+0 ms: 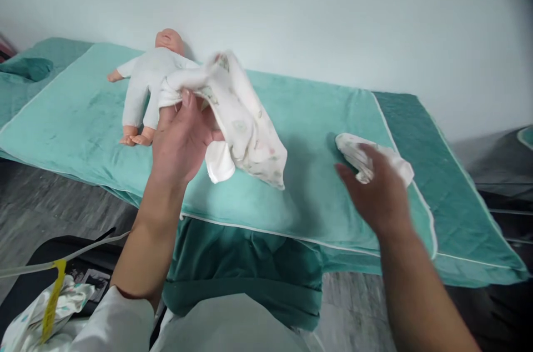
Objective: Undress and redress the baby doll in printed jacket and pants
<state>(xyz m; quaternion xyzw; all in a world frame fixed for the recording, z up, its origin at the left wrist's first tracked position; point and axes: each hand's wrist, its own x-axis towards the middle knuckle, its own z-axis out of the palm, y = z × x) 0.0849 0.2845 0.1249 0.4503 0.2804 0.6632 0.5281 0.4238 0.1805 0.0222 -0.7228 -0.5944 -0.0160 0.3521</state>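
Note:
My left hand is raised over the teal mat, fingers closed on a white patterned baby garment that hangs down to the right. My right hand hovers low over the mat's right part, fingers spread and slightly blurred, touching or just above a small folded white cloth. A baby doll in a white suit lies on its back at the far left of the mat, just behind the held garment.
The mat lies on a bed with a darker green quilt and a pale wall behind. A dark green sheet hangs over the near edge. At the lower left are a patterned cloth, a yellow tag and a dark bag.

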